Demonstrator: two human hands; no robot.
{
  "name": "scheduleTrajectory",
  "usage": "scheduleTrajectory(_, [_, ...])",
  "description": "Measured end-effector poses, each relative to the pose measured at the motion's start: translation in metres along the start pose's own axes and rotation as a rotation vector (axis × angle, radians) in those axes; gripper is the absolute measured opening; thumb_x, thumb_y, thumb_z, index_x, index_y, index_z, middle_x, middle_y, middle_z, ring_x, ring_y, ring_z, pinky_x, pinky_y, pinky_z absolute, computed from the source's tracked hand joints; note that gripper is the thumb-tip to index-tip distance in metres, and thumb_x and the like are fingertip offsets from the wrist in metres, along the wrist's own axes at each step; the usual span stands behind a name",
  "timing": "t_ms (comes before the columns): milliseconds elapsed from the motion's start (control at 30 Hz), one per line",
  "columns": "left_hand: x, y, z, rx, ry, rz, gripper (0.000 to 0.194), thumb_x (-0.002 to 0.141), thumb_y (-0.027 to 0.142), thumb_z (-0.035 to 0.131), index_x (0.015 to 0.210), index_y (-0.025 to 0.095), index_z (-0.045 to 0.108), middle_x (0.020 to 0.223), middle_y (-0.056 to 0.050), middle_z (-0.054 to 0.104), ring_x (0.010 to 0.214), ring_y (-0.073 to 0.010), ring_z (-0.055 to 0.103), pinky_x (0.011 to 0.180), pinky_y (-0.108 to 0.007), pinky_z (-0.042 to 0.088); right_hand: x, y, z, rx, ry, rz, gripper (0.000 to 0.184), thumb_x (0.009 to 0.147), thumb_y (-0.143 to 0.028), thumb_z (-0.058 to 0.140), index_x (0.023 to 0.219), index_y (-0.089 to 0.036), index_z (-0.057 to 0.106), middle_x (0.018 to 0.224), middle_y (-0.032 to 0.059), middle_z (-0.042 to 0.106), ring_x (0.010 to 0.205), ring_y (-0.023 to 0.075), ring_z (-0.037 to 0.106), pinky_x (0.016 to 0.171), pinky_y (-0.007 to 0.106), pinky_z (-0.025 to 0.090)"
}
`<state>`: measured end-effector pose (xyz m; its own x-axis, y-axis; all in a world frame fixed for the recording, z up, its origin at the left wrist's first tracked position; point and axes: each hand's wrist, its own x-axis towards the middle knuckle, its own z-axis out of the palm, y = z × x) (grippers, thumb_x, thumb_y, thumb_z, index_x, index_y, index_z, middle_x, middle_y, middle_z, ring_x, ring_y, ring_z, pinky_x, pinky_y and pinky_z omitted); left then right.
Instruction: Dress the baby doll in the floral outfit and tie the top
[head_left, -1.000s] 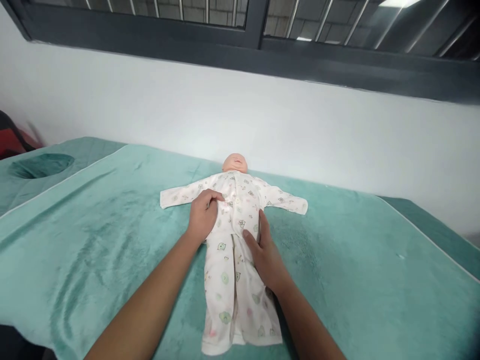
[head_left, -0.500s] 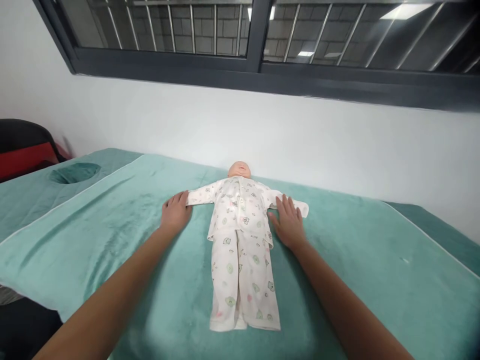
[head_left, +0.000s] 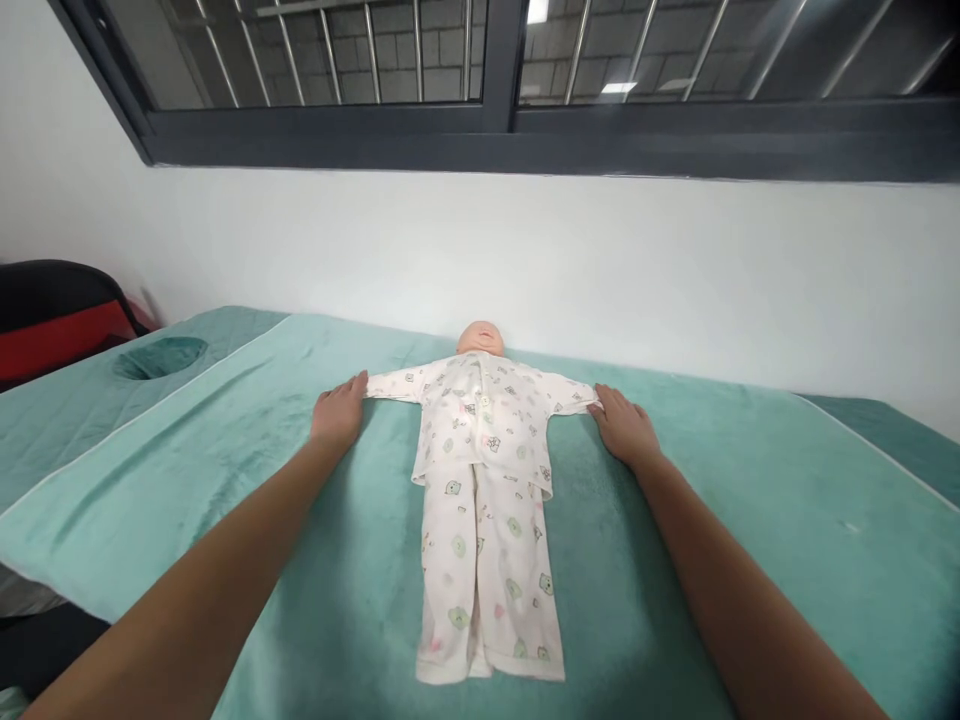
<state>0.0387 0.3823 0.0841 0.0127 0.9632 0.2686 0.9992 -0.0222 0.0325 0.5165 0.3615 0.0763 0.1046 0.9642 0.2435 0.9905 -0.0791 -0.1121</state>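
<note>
A baby doll [head_left: 481, 337] lies on its back on a teal towel [head_left: 225, 440], head toward the wall. It wears a white printed top [head_left: 480, 420] with both sleeves stretched straight out, and matching trousers [head_left: 484, 570]. My left hand [head_left: 339, 412] lies flat on the towel with its fingertips at the end of the doll's left-side sleeve. My right hand [head_left: 622, 425] lies flat with its fingertips on the other sleeve's cuff. Neither hand holds anything.
The towel covers a padded table with a face hole [head_left: 159, 357] at the left. A white wall [head_left: 525, 260] and a dark-framed window [head_left: 495, 130] stand right behind the doll. A black and red chair [head_left: 52, 320] is at the far left.
My hands left the doll's belly and slid outward along the sleeves to the cuffs. The sleeves now lie straighter.
</note>
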Motion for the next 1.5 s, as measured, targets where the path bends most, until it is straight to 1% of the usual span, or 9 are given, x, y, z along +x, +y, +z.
scheduleTrajectory(300, [-0.002, 0.001, 0.001, -0.036, 0.03, -0.097, 0.054, 0.09, 0.008, 0.028, 0.143, 0.009, 0.038, 0.139, -0.022, 0.054, 0.127, -0.0321, 0.052, 0.098, -0.045, 0.04, -0.021, -0.002, -0.01, 0.034, 0.191, 0.052, 0.054, 0.094, -0.015, 0.027, 0.146, -0.01, 0.04, 0.15, 0.0192, 0.043, 0.139, 0.0303, 0.039, 0.11, 0.048, 0.036])
scheduleTrajectory(533, [-0.003, 0.001, 0.0, -0.138, 0.052, -0.16, 0.044, 0.09, 0.011, 0.031, 0.13, 0.013, 0.051, 0.145, -0.021, 0.047, 0.128, -0.0349, 0.049, 0.1, -0.05, 0.039, -0.062, -0.06, -0.011, 0.44, 0.269, -0.121, 0.053, 0.093, -0.03, 0.038, 0.143, -0.015, 0.044, 0.15, 0.0127, 0.045, 0.139, 0.0252, 0.04, 0.116, 0.047, 0.032])
scheduleTrajectory(700, [-0.016, 0.004, -0.005, -0.28, 0.157, -0.236, 0.043, 0.09, 0.017, 0.036, 0.131, 0.01, 0.049, 0.152, -0.024, 0.035, 0.132, -0.0372, 0.044, 0.103, -0.053, 0.04, -0.11, -0.1, -0.026, 0.661, 0.126, -0.316, 0.053, 0.097, -0.038, 0.042, 0.148, -0.022, 0.039, 0.158, 0.0085, 0.034, 0.145, 0.0246, 0.031, 0.118, 0.05, 0.029])
scheduleTrajectory(867, [-0.07, 0.013, -0.011, -0.457, 0.24, -0.265, 0.046, 0.081, 0.007, 0.04, 0.124, 0.013, 0.053, 0.141, -0.015, 0.05, 0.128, -0.0241, 0.051, 0.105, -0.037, 0.045, -0.173, -0.126, -0.049, 0.737, -0.039, -0.432, 0.052, 0.099, -0.039, 0.045, 0.149, -0.029, 0.036, 0.162, 0.0021, 0.024, 0.149, 0.0229, 0.021, 0.12, 0.05, 0.027])
scheduleTrajectory(967, [-0.121, 0.032, -0.02, -0.649, 0.253, -0.253, 0.038, 0.083, 0.012, 0.042, 0.117, 0.018, 0.058, 0.13, -0.009, 0.062, 0.119, -0.0229, 0.059, 0.105, -0.039, 0.046, -0.21, -0.133, -0.055, 0.738, -0.104, -0.436, 0.051, 0.099, -0.036, 0.045, 0.149, -0.033, 0.037, 0.162, -0.0016, 0.023, 0.15, 0.0236, 0.016, 0.12, 0.051, 0.026])
scheduleTrajectory(1133, [-0.213, 0.081, -0.036, -0.954, 0.205, -0.065, 0.027, 0.094, 0.033, 0.046, 0.114, 0.025, 0.063, 0.132, -0.007, 0.062, 0.123, -0.0247, 0.058, 0.107, -0.046, 0.045, -0.26, -0.129, -0.047, 0.805, -0.046, -0.343, 0.039, 0.098, -0.031, 0.047, 0.136, -0.035, 0.056, 0.157, -0.0003, 0.033, 0.144, 0.0273, 0.034, 0.113, 0.05, 0.041])
scheduleTrajectory(1233, [-0.258, 0.103, -0.035, -0.926, 0.14, 0.131, 0.04, 0.093, 0.032, 0.051, 0.133, 0.033, 0.053, 0.144, -0.008, 0.053, 0.131, -0.0262, 0.052, 0.107, -0.046, 0.047, -0.285, -0.127, -0.036, 0.823, 0.069, -0.332, 0.043, 0.093, -0.031, 0.054, 0.136, -0.037, 0.056, 0.15, 0.0015, 0.045, 0.135, 0.0299, 0.047, 0.105, 0.048, 0.05])
scheduleTrajectory(1367, [-0.286, 0.124, -0.024, -0.878, 0.174, 0.21, 0.077, 0.084, 0.038, 0.065, 0.151, 0.034, 0.028, 0.155, -0.013, 0.037, 0.138, -0.0334, 0.042, 0.105, -0.051, 0.048, -0.313, -0.129, -0.02, 0.767, 0.222, -0.273, 0.053, 0.091, -0.027, 0.055, 0.142, -0.042, 0.047, 0.136, 0.0002, 0.06, 0.122, 0.032, 0.06, 0.098, 0.052, 0.055])
scheduleTrajectory(1500, [-0.286, 0.141, -0.019, -0.792, 0.261, 0.123, 0.073, 0.088, 0.022, 0.057, 0.152, 0.034, 0.024, 0.156, -0.011, 0.036, 0.139, -0.0307, 0.041, 0.104, -0.053, 0.049, -0.331, -0.131, -0.009, 0.706, 0.256, -0.218, 0.06, 0.093, -0.026, 0.053, 0.146, -0.046, 0.036, 0.133, -0.0016, 0.062, 0.114, 0.0344, 0.065, 0.093, 0.058, 0.056])
